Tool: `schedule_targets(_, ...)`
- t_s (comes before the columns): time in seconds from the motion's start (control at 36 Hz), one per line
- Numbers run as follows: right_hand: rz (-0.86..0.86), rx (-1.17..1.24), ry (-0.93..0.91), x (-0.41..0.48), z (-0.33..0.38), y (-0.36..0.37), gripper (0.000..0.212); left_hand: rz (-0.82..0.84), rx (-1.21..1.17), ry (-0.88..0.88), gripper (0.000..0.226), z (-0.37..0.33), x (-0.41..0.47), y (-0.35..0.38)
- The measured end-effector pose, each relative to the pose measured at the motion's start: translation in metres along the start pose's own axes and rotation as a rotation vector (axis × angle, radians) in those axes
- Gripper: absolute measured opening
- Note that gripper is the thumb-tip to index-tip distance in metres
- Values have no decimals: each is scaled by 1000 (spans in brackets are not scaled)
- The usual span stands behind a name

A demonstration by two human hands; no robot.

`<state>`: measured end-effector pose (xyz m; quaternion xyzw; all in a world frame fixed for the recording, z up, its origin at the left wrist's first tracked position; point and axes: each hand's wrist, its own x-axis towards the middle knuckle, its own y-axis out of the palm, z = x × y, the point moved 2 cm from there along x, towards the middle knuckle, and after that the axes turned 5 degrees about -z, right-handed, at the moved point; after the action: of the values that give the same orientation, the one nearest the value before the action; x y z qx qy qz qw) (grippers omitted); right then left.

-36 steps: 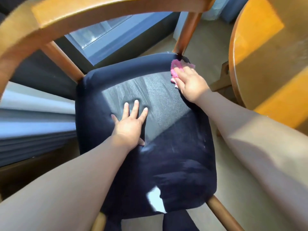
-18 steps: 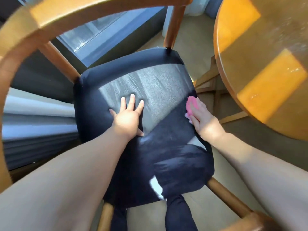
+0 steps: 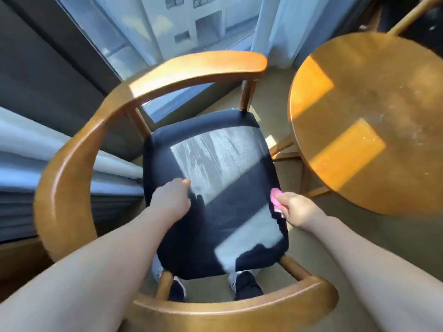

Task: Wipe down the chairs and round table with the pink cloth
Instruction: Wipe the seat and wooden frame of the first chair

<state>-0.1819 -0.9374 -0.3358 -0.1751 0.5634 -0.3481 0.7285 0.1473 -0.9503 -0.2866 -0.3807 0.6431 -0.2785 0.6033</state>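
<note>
We see a large window (image 3: 167, 27) across the top of the frame, pale curtains (image 3: 275, 27) beside it, beige floor (image 3: 271, 111) below, and sunlight falling in bright patches.

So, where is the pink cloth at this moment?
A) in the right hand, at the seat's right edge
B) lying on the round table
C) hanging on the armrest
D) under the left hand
A: the right hand grips the pink cloth at the dark seat's right edge.

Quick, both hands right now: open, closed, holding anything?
Left hand: fingers curled under, resting on the chair seat, holding nothing visible.
Right hand: closed on the pink cloth at the seat's right edge.
</note>
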Motion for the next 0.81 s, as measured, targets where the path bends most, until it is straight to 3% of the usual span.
schedule_targets(0.14, -80, 82, -70, -42, 44, -50, 45, -76, -152, -125, 37, 1, -69, -39)
schedule_targets(0.36, -167, 633, -137, -109, 100, -108, 36, -270, -376, -159, 48, -15, -164, -78)
schedule_targets(0.69, -84, 753, -395, -209, 199, -124, 44, -547, -611, 61, 46, -47, -264, -121)
schedule_targets(0.81, -120, 641, -476, -239, 222, -118, 41, -572, -657, 136, 52, -40, -278, -128)
